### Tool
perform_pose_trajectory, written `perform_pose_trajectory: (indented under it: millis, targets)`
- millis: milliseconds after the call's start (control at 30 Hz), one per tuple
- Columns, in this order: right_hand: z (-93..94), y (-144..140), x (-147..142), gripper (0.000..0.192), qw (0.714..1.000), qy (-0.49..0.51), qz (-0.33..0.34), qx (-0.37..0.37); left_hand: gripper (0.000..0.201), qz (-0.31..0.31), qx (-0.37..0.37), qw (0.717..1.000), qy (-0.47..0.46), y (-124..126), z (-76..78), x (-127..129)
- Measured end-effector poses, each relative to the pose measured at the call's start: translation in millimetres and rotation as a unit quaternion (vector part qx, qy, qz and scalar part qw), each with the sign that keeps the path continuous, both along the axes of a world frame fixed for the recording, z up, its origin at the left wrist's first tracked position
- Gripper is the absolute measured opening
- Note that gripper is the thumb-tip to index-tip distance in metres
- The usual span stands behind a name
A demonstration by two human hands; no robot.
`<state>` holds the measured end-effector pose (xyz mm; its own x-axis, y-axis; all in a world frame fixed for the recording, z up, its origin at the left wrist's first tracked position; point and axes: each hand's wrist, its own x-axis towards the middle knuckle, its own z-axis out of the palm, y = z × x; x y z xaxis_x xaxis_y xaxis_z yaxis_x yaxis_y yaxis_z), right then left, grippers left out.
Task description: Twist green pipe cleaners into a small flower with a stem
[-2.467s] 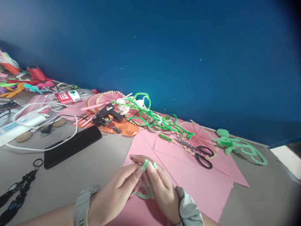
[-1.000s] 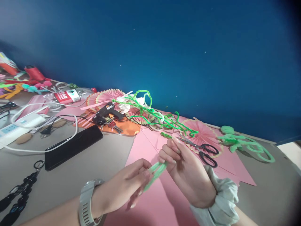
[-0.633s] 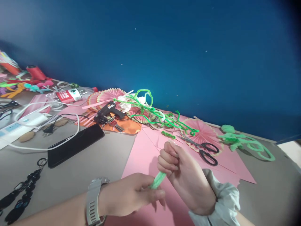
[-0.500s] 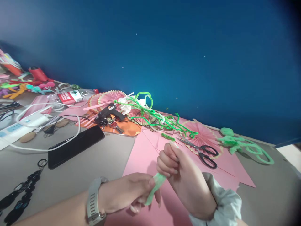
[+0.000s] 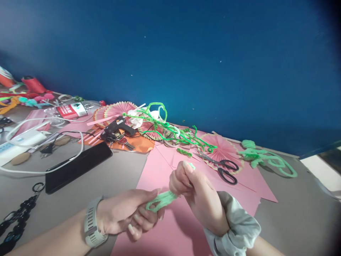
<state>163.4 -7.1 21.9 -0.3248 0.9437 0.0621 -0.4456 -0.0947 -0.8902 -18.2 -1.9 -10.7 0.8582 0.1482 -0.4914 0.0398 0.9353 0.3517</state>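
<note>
Presently, both hands grip one light green pipe cleaner (image 5: 160,200) above the pink paper (image 5: 170,234): the left hand (image 5: 125,215) pinches its looped end, the right hand (image 5: 194,192) is fisted around the other end, scissors (image 5: 221,167) lying beyond.

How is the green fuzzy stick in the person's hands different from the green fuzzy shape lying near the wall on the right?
The pipe cleaner in hand is gripped at both ends, by the left hand and the right hand, above the pink paper; the green shape by the wall lies untouched on the grey table. The held one is small and bunched; the other sprawls in wide loops. Both are pale green and fuzzy.
</note>
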Motion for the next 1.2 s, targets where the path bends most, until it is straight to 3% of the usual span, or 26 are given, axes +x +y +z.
perform_pose_trajectory:
  millis: [133, 233, 367, 500, 600, 733, 800, 900, 933, 1000, 1067, 1133, 1200]
  targets:
    - [8.3, -1.7, 4.1, 0.040, 0.998, -0.015, 0.053, 0.021, 0.033, -0.034, 0.016, 0.999, -0.012, 0.6, 8.9, 1.1]
    - [14.7, -0.5, 5.2, 0.039, 0.998, 0.003, 0.050, 0.023, 0.034, -0.029, 0.056, 0.998, -0.003, -1.3, 12.1, 4.6]
    - [17.3, 1.3, 3.8, 0.039, 0.999, 0.040, 0.012, 0.022, 0.036, 0.026, 0.136, 0.990, 0.022, -5.1, 12.0, 6.6]
    - [16.6, -1.1, -0.4, 0.039, 0.999, 0.035, -0.008, 0.031, 0.036, 0.007, 0.152, 0.988, 0.033, -9.0, 15.4, 8.8]
    - [20.3, -0.6, -0.1, 0.041, 0.999, 0.031, -0.035, 0.019, 0.040, 0.014, 0.213, 0.976, 0.048, -11.4, 16.7, 11.9]
    - [41.6, 11.3, 21.7, 0.040, 0.986, 0.068, -0.150, 0.027, 0.043, 0.068, 0.267, 0.958, 0.084, -10.2, 7.3, 12.6]
    - [56.7, 19.0, 38.9, 0.040, 0.974, 0.093, -0.207, 0.022, 0.043, 0.110, 0.291, 0.943, 0.113, -9.7, 2.4, 11.1]
    - [70.9, 24.2, 54.1, 0.038, 0.965, 0.144, -0.220, 0.006, 0.041, 0.180, 0.363, 0.904, 0.138, -14.9, 2.1, 10.1]
    - [71.1, 23.6, 53.6, 0.037, 0.965, 0.155, -0.211, -0.005, 0.039, 0.195, 0.410, 0.878, 0.154, -18.3, 3.6, 10.5]
    - [64.5, 19.6, 44.3, 0.036, 0.968, 0.172, -0.179, -0.041, 0.030, 0.199, 0.530, 0.793, 0.225, -26.1, 7.4, 12.1]
    - [52.4, 13.8, 28.6, 0.036, 0.967, 0.195, -0.141, -0.089, 0.023, 0.183, 0.587, 0.738, 0.279, -32.1, 10.3, 14.4]
    - [40.3, 8.5, 13.4, 0.038, 0.959, 0.220, -0.104, -0.147, 0.031, 0.159, 0.591, 0.745, 0.267, -34.0, 11.5, 16.8]
    - [31.9, 5.2, 3.6, 0.038, 0.951, 0.237, -0.083, -0.182, 0.032, 0.113, 0.568, 0.793, 0.188, -32.2, 11.5, 19.0]
